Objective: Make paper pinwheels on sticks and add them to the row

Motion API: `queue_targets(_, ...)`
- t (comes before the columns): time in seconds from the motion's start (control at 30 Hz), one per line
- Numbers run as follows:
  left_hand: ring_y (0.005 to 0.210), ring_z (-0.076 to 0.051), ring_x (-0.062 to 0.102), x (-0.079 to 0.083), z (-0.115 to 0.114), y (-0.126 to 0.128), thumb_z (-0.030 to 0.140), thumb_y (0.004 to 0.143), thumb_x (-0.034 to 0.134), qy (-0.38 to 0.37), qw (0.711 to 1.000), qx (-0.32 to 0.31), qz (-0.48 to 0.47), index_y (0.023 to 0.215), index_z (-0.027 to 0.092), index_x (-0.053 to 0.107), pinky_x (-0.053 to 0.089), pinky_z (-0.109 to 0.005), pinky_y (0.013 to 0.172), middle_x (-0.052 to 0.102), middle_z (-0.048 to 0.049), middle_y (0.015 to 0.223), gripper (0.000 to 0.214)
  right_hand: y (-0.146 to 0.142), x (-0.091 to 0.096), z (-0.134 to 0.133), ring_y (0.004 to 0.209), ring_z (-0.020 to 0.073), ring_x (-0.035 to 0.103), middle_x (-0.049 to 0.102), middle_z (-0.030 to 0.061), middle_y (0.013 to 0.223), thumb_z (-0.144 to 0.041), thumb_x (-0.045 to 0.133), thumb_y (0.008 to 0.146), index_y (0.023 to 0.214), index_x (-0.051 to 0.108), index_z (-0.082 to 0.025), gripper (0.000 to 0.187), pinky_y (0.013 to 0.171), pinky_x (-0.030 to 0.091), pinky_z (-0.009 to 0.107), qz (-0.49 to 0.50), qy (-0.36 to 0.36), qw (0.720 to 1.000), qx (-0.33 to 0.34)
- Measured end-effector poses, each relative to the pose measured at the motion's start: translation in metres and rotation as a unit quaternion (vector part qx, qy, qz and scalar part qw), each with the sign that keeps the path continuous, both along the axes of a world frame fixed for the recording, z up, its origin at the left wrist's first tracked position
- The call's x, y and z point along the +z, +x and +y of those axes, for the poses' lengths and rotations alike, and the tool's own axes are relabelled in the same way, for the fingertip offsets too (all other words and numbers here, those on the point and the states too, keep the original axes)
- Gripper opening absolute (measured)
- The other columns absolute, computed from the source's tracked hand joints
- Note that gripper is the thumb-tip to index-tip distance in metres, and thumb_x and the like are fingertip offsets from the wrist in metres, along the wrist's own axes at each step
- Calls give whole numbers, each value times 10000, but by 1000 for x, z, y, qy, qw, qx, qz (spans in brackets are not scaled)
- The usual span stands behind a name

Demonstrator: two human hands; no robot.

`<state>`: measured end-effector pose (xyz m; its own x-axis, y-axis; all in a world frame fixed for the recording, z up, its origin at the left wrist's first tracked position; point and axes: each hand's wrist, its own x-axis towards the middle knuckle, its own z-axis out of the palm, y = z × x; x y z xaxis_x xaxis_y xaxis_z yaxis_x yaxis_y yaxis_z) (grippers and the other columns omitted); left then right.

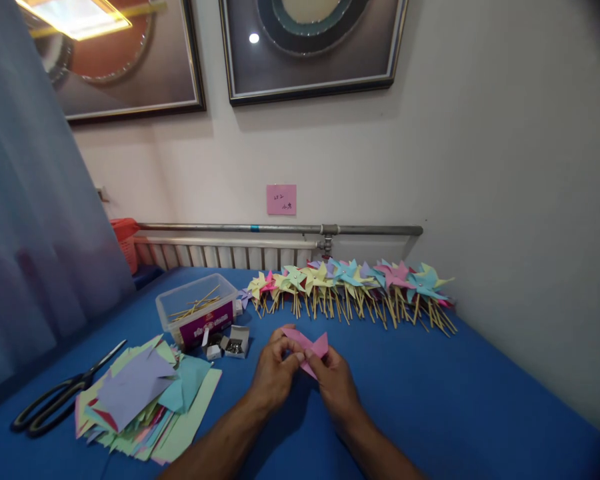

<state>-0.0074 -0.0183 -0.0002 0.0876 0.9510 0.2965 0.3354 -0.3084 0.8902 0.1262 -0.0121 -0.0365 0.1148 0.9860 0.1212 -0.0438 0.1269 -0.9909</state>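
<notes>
to your left on the blue table [455,400] you have black scissors [65,393] beside a loose stack of coloured paper [145,400]. behind it sits a clear tub [180,313] of wooden sticks [196,307], with a small open box [236,343] just beside it. a row of pinwheels [350,283] lines the wall under a pink note [281,199].

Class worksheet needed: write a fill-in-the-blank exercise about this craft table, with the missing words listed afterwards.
The paper held by the left hand and the right hand is ____.
The scissors lie to the ____ of the pile of coloured sheets.
The clear box holds wooden ____.
The table under the row of pinwheels is ____.
Missing words: pink, left, sticks, blue.
</notes>
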Motion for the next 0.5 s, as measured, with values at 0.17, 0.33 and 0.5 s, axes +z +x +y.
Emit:
queue_targets(0.17,1302,-235,517,3,1,-3,113,784,577,-1,999,-1,43,680,193,629,435,-335,1061,661,-70,1198,141,-1,0,-1,780,236,673,755,59,853,-516,689,758,941,716,-176,387,675,502,297,22,2,999,29)
queue_targets(0.33,1223,-225,561,-2,4,-3,127,787,580,-5,1000,-21,2,674,192,618,442,-317,1029,663,-67,1079,135,-1,-4,1,771,235,678,754,61,854,-540,697,753,941,715,-175,411,666,511,300,34,-4,999,37)
queue_targets(0.5,966,-189,606,-5,5,-4,176,802,564,3,1000,-15,2,679,187,598,473,-277,878,610,-39,896,128,-2,-8,2,783,241,683,751,65,849,-568,674,763,935,705,-181,425,691,523,316,28,-8,999,38)
